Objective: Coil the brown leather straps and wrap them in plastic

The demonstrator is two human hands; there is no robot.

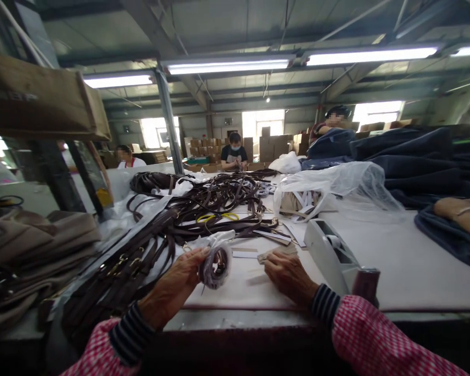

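My left hand (180,282) grips a rolled-up dark strap (216,267) wrapped in clear plastic, holding it above the front of the white table. The loose end of the wrap sticks up behind the roll. To the right, my right hand (289,275) is closed, with its fingertips on a small stack of tan cards (279,253) on the table. How many cards it pinches is hidden. White strips (245,254) lie between my hands. Just right of my right hand stands a grey tape dispenser (331,256).
Dark brown straps with metal clasps (125,266) heap up on the left and behind. A plastic bag of tan pieces (301,201) lies at centre right. Navy fabric (411,162) piles up right, near another person's forearm (460,209). A masked co-worker (234,152) sits opposite.
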